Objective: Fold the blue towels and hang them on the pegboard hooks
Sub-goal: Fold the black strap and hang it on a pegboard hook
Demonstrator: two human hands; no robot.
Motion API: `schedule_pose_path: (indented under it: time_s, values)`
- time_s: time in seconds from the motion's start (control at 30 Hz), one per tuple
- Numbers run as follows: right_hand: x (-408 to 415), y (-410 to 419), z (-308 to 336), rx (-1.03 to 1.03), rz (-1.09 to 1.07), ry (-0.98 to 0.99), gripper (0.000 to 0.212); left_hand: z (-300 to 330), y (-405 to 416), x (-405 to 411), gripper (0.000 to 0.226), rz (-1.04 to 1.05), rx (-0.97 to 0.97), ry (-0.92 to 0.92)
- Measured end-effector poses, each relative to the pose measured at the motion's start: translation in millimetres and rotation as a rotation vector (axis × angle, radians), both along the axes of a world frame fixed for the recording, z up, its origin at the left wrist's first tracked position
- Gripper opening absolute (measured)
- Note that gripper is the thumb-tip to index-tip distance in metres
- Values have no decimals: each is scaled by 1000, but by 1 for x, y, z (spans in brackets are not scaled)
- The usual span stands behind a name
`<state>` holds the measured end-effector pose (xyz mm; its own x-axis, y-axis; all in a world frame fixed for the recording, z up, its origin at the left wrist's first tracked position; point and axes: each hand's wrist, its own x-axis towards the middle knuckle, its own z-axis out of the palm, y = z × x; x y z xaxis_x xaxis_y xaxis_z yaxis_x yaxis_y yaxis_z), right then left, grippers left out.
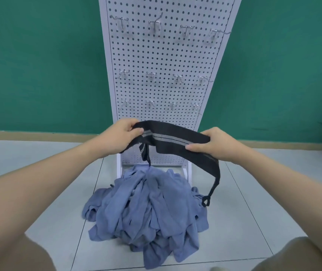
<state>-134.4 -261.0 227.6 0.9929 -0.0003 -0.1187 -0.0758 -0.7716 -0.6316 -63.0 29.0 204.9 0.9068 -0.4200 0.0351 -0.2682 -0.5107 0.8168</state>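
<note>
Terry-like dark towel (pixel 175 136), black with two pale woven stripes, folded into a long narrow band; we hold it stretched level before the pegboard (pixel 164 61). Left hand (pixel 120 136) pinches one end, thumb on top, fingers curled beneath. Right hand (pixel 212 144) grips the other end likewise; beyond it a tail droops, ending in a small loop (pixel 206 201). Both forearms extend forward, bare. Pegboard is white perforated metal carrying three rows of wire hooks (pixel 154 26), all bare. Soft blue towels (pixel 148 210) lie in a crumpled heap on the grey tiled floor (pixel 44 192), at the pegboard's foot.
</note>
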Motion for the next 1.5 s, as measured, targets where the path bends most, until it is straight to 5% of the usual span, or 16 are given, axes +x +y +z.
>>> schedule_pose_path:
  time_s: [0.33, 0.5, 0.67, 0.87, 1.03, 1.33, 1.5]
  values:
    - [-3, 23, -10, 508, 223, 291, 33, 29, -9, -31, 22, -120, -110, -7]
    - [-6, 28, -10, 684, 261, 340, 14, 30, 3, -23, 23, -22, -163, 5]
    - [-6, 25, -17, 678, 254, 304, 13, 26, 16, -14, 37, 22, -199, 53]
    - [-8, 22, -8, 782, 228, 294, 45, 20, 15, -15, 56, -58, -271, 216]
    - [-8, 35, -3, 449, 226, 197, 79, 25, 4, -15, 28, -10, -563, 397]
    - [-12, 46, 6, 168, 215, 6, 31, 26, 3, -10, 26, 75, -717, 499]
    - [-14, 54, 6, 70, 119, -196, 37, 28, 0, -11, 16, 18, -854, 531]
